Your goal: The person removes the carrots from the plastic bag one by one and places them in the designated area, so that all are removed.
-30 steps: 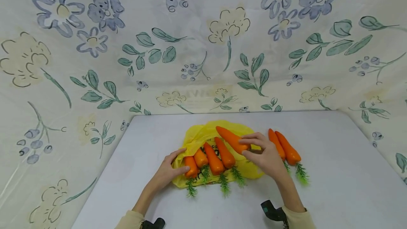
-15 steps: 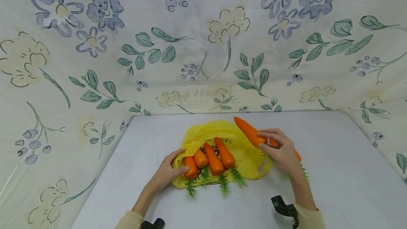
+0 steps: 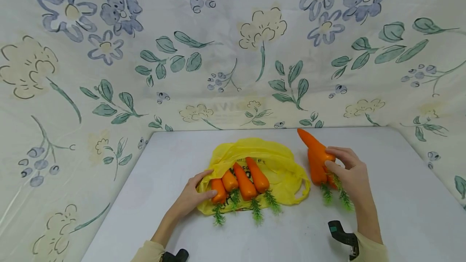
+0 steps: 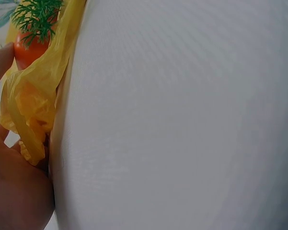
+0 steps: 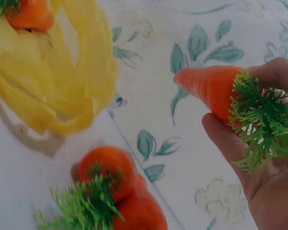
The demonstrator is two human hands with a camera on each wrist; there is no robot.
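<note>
carrot [image 3: 316, 144] pinched in your right fingers [image 3: 344, 155] points to the far edge of the surface [image 3: 400, 181] while your left fingers [image 3: 201, 176] grip the yellow bag [image 3: 280, 153], presumably steadying it.

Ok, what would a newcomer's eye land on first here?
Probably the bright yellow bag mid-table, with four orange carrots in its opening. Next, likely, the single carrot pinched by the right hand, held above two more carrots right of the bag.
</note>
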